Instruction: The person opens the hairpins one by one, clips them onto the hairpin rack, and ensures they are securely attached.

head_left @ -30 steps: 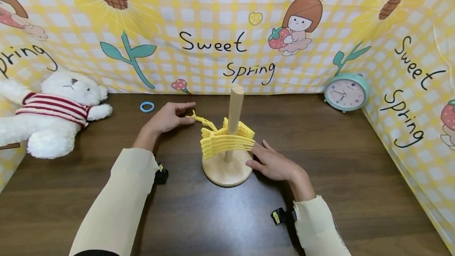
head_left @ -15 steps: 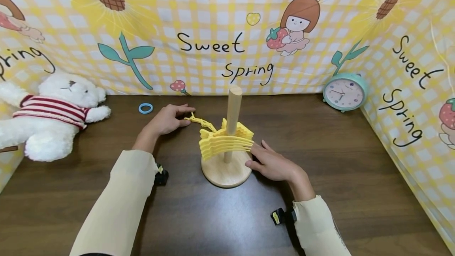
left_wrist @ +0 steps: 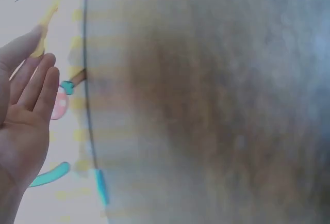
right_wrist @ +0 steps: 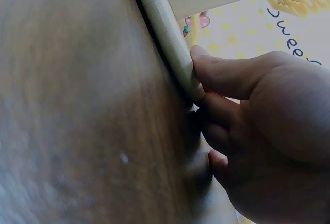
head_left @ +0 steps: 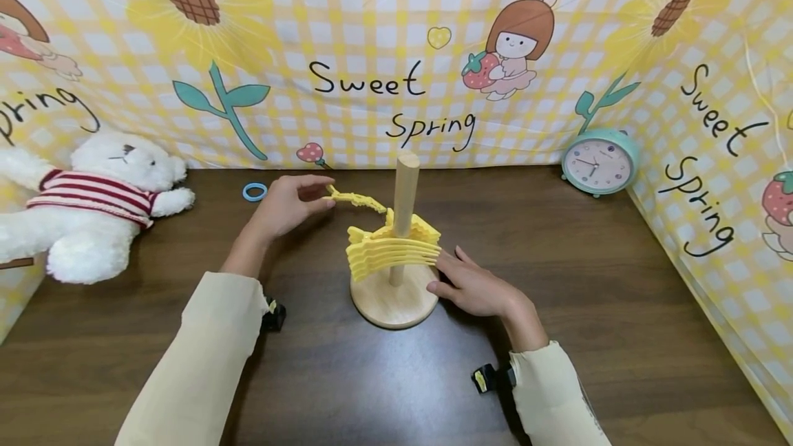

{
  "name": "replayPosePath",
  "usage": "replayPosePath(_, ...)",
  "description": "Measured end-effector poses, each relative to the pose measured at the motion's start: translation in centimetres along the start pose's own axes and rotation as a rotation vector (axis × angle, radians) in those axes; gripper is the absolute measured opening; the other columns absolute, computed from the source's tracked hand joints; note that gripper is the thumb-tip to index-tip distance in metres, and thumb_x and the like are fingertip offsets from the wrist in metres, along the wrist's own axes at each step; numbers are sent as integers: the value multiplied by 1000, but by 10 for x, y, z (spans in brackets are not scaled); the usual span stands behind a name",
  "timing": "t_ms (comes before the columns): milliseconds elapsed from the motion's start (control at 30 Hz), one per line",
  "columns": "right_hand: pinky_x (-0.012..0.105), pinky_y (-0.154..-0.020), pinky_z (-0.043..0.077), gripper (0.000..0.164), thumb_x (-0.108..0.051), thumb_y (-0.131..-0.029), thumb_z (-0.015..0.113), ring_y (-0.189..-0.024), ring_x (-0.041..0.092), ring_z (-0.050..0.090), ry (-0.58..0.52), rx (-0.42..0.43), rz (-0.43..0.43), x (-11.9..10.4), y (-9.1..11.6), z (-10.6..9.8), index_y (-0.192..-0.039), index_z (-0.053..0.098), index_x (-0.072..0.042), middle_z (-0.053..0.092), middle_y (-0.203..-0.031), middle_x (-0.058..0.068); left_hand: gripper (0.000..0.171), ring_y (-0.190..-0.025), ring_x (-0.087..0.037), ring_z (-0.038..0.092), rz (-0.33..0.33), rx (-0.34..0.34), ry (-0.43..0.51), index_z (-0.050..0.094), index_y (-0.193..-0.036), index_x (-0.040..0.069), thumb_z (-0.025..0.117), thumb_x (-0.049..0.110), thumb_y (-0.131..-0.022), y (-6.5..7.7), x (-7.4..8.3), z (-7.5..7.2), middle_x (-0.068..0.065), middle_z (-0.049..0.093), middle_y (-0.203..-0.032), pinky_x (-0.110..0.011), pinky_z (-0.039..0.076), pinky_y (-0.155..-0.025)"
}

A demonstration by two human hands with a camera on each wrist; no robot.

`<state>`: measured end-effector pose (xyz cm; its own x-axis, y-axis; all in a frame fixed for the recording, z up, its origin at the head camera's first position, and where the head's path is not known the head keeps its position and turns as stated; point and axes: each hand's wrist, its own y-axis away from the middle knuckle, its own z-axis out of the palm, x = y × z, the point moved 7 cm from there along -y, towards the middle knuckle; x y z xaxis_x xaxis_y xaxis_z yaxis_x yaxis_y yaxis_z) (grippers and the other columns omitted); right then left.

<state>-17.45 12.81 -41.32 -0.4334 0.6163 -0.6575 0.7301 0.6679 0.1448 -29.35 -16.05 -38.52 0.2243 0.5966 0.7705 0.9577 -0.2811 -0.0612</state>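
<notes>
A pale wooden stand (head_left: 396, 310) has a round base and an upright post. Several curved, wavy-edged yellow plastic pieces (head_left: 393, 255) sit stacked around its post, above the base. My left hand (head_left: 286, 206), behind and left of the stand, pinches one thin yellow plastic piece (head_left: 357, 199) with a forked end between thumb and fingers. That piece's far end reaches close to the stack. In the left wrist view the pinched end lies at the thumb tip. On the right, my right hand (right_wrist: 283, 126) grips the base's rim (right_wrist: 172, 43), thumb on top and fingers at the edge.
A white teddy bear (head_left: 80, 208) in a striped shirt lies at the left. Near it is a blue ring (head_left: 255, 191). A mint alarm clock (head_left: 599, 162) stands at the back right. A yellow checked cloth (head_left: 365, 26) walls the back and sides of the brown table (head_left: 359, 391).
My left hand has shifted slightly back, and the yellow piece in it has swung up and right, from slanting to more level. The right hand keeps its place on the base.
</notes>
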Motion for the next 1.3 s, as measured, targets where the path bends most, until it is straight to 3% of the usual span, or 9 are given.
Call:
replayPosePath(133, 50, -123, -1, 64, -22, -108, 52, -154, 26, 11, 1, 0, 5, 0, 0, 0, -162, 21, -8, 16, -166, 16, 41, -117, -30, 64, 45, 92, 61, 68, -131, 5, 76, 22, -94, 8, 15, -10, -14, 69, -126, -47, 51, -99)
replayPosePath(267, 51, -123, -1, 64, -22, -108, 52, -153, 26, 11, -2, 0, 0, 0, 0, 0, -162, 22, -7, 16, -166, 16, 40, -106, -24, 67, 97, 184, 141, 71, -126, 3, 78, 23, -92, 20, 33, -19, -15, 72, -115, -34, 54, -92)
replayPosePath(367, 50, -123, -1, 63, -22, -107, 52, -153, 26, 12, -5, 2, 3, -1, 0, 0, -161, 23, -6, 17, -166, 17, 37, -97, -14, 66, 136, 243, 197, 73, -123, 3, 79, 19, -91, 30, 47, -24, -16, 72, -109, -22, 53, -85)
replayPosePath(467, 50, -123, -1, 63, -21, -107, 53, -153, 26, 13, -7, 5, 4, -1, 0, -1, -161, 24, -5, 18, -165, 18, 32, -96, -8, 66, 216, 287, 240, 74, -119, 2, 80, 10, -89, 41, 62, -28, -15, 72, -112, -20, 54, -84)
replayPosePath(633, 50, -123, -1, 63, -22, -107, 52, -153, 25, 12, -7, 0, 8, 0, 0, 0, -161, 23, -7, 17, -166, 16, 31, -105, -7, 66, 356, 352, 236, 76, -114, -1, 80, -6, -83, 64, 82, -35, -14, 72, -114, -22, 54, -90)
replayPosePath(767, 49, -123, -1, 63, -22, -107, 53, -153, 25, 12, -7, 1, 8, 1, 0, 1, -161, 23, -7, 17, -166, 16, 31, -104, -10, 66, 402, 404, 210, 77, -110, -1, 81, -9, -80, 82, 93, -42, -10, 73, -110, -21, 53, -89)
replayPosePath(1067, 49, -123, -1, 62, -22, -107, 53, -153, 26, 13, -3, 8, 7, 1, 0, 0, -160, 25, -6, 19, -165, 17, 30, -100, -17, 68, 488, 396, 309, 77, -102, -8, 77, -21, -75, 104, 105, -48, -12, 73, -104, -23, 55, -87)
replayPosePath(1300, 50, -123, -1, 62, -21, -107, 53, -153, 26, 14, -3, 8, 6, 0, 0, 0, -160, 26, -5, 20, -165, 17, 33, -94, -14, 68, 577, 384, 237, 78, -97, -6, 80, -24, -69, 112, 121, -44, -16, 74, -97, -21, 54, -82)
